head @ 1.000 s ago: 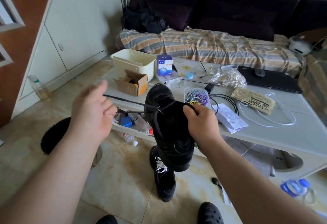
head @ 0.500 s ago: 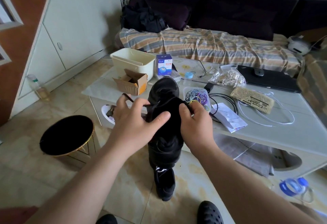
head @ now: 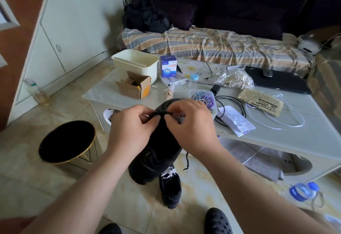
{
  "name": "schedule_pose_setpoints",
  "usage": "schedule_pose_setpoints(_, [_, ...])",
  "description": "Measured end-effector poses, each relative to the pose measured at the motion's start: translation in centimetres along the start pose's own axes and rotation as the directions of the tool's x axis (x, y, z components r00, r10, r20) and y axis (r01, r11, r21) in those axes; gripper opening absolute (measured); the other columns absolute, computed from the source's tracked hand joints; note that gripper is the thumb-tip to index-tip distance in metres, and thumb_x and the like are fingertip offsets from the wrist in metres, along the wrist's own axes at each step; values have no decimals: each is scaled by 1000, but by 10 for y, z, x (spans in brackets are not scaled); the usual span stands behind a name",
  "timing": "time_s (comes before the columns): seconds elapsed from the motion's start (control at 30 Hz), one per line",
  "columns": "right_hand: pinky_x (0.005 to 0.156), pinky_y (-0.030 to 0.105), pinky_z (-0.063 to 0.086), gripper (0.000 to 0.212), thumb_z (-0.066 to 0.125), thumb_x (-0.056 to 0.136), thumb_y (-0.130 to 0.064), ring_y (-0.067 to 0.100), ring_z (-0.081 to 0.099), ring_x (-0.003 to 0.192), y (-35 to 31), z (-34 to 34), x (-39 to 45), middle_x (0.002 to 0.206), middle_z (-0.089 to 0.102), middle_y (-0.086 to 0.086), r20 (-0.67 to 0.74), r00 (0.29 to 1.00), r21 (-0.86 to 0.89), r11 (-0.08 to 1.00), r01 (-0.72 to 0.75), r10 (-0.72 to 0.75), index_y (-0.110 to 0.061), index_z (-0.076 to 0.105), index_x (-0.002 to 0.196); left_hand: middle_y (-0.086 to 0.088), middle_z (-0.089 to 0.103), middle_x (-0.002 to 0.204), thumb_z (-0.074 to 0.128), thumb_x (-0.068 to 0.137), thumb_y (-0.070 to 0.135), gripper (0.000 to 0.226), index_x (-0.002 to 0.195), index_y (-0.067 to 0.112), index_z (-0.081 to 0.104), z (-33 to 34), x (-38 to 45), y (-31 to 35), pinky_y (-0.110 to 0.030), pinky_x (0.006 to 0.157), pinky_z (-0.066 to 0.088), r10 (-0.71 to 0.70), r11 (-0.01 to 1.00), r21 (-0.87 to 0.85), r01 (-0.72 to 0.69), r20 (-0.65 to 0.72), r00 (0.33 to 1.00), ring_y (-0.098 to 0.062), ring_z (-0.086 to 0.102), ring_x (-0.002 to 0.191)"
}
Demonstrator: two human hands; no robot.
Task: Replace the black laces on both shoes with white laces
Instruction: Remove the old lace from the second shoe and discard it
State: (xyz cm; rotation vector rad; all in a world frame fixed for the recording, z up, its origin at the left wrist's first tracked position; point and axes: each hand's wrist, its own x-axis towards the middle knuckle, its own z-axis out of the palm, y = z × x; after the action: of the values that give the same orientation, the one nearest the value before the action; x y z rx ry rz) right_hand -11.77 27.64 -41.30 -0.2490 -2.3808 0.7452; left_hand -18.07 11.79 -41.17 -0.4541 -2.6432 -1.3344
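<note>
Head view: I see the black shoe (head: 162, 150) held up in the air between my two hands, in front of the bench (head: 276, 134) edge, its heel end toward me and its toe pointing away. My left hand (head: 132, 130) has its grip clamped on the black lace (head: 162, 113) at the top of the shoe, fingertips curled and pinching it. My right hand (head: 191, 124) sits just beside it, its grip pinched together on the same lace from the other side, so the lace runs straight between the two grips. A loose end of the lace (head: 187, 161) hangs below my right wrist. The second shoe (head: 170, 189) stands on the floor directly under the held one, with a white lace (head: 169, 172) showing at its top. Another white lace (head: 275, 123) lies looped on the bench, well apart from both hands, to the right.
</note>
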Motion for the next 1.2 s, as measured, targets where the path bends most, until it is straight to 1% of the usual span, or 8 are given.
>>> schedule_pose_setpoints(0.33, [73, 36, 51, 11, 64, 85, -28, 24, 59, 77, 12, 13, 2, 76, 68, -7, 87, 986, -99, 984, 149, -141, -23, 73, 85, 24, 71, 71, 78, 88, 39, 10, 85, 29, 77, 7, -5, 8, -11, 61, 45, 18, 999, -27, -17, 45, 999, 5, 65, 72])
schedule_pose_setpoints(0.43, [63, 27, 46, 9, 70, 84, -22, 15, 55, 65, 20, -2, 14, 68, 64, -8, 31, 970, 160, 957, -242, 240, -19, 71, 75, 21, 70, 68, 77, 89, 36, 11, 82, 27, 74, 1, 1, 3, -10, 60, 42, -19, 999, -43, 20, 12, 1000, 2, 66, 69])
schedule_pose_setpoints(0.5, [50, 26, 36, 16, 66, 85, -21, 22, 43, 55, 42, -13, 26, 53, 51, -8, 40, 800, 342, 744, -574, 599, -15, 63, 71, 19, 70, 66, 76, 88, 36, 12, 81, 28, 73, -5, 6, -2, -22, 66, 48, -36, 998, -48, 35, -26, 999, 0, 66, 66])
schedule_pose_setpoints(0.57, [50, 25, 33, 18, 66, 87, -21, 21, 39, 55, 53, -18, 26, 50, 46, -10, 111, 724, 340, 658, -672, 681, -16, 59, 71, 19, 70, 66, 76, 88, 36, 12, 79, 28, 72, -8, 7, -3, -24, 65, 47, -32, 998, -58, 29, -44, 999, -1, 65, 65])
schedule_pose_setpoints(0.63, [59, 25, 40, 3, 69, 87, -22, 16, 53, 67, 48, -14, 24, 72, 61, -15, 173, 784, 306, 724, -619, 597, -23, 66, 88, 22, 69, 67, 77, 88, 35, 12, 78, 28, 72, -7, 5, 0, -12, 61, 42, -1, 1000, -22, 0, -35, 999, 2, 65, 67])
schedule_pose_setpoints(0.73, [88, 30, 48, 34, 67, 81, -22, 13, 59, 105, 28, -10, 19, 112, 60, -15, 68, 945, 271, 906, -326, 320, -28, 68, 114, 23, 69, 65, 78, 88, 33, 10, 80, 28, 74, -1, -1, 3, -8, 59, 41, 23, 1000, 18, -24, 18, 1000, 4, 64, 67])
schedule_pose_setpoints(0.87, [84, 43, 51, 21, 62, 77, -29, 22, 58, 99, 9, 1, 8, 94, 68, -15, 135, 985, -72, 991, 116, -105, -33, 74, 93, 23, 68, 64, 78, 85, 36, 7, 83, 30, 76, 8, -5, 5, -5, 63, 39, 35, 997, 61, -39, 58, 998, 11, 60, 76])
schedule_pose_setpoints(1.2, [62, 38, 52, 10, 64, 83, -29, 24, 54, 71, 14, 13, 2, 62, 53, -7, 167, 974, -146, 973, 181, -156, -23, 69, 78, 23, 70, 67, 78, 86, 34, 5, 85, 30, 77, 8, -7, 4, -6, 62, 41, 6, 1000, 11, -7, 67, 998, 5, 64, 71])
